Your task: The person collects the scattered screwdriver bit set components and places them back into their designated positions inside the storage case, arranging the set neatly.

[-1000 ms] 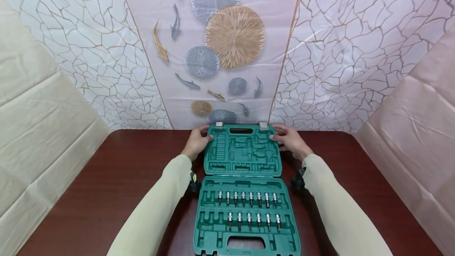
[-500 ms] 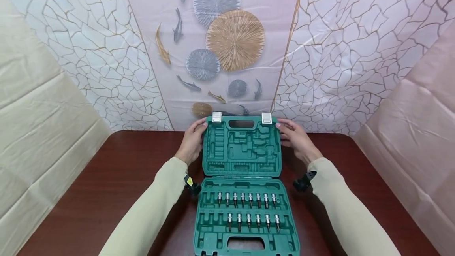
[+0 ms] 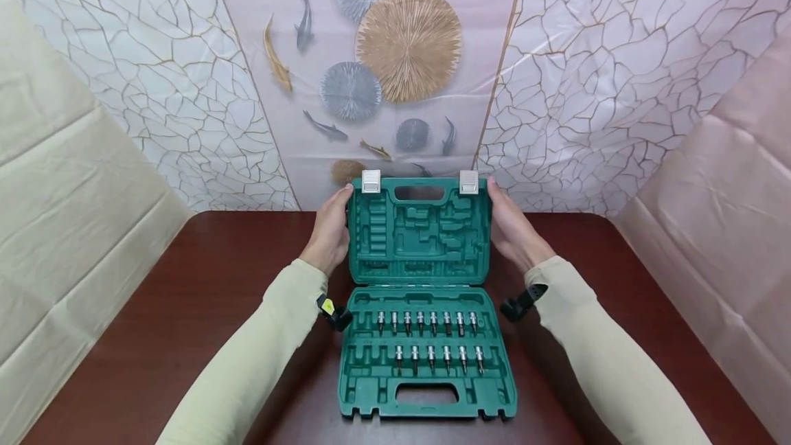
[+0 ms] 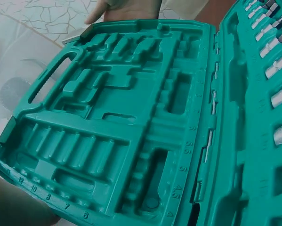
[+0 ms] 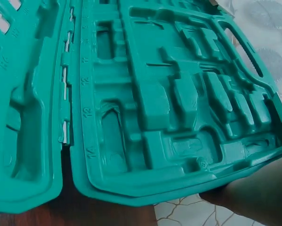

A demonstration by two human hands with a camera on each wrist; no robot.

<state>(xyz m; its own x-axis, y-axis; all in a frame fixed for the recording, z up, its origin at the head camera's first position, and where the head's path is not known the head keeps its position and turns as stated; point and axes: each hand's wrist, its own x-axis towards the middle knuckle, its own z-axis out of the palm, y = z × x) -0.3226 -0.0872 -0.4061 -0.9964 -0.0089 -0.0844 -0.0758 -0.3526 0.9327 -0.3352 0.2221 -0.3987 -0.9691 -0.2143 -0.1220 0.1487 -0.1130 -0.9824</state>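
A green plastic tool case stands unfolded on the table, its lid raised steeply at the back with two metal latches along the top. My left hand holds the lid's left edge, thumb near the upper corner. Opposite, my right hand holds the right edge, its fingers mostly hidden behind the lid. In the base, two rows of silver bit sockets sit in their slots. The left wrist view shows the lid's moulded recesses, and the hinge shows in the right wrist view.
The dark red-brown table extends to both sides of the case. Behind it hangs a patterned wall covering, close to the lid. Pale padded panels border the left and right.
The lid has swung upward from leaning far back to nearly upright. Both hands have risen with it, and their thumbs have shifted from the inner face toward the upper corners.
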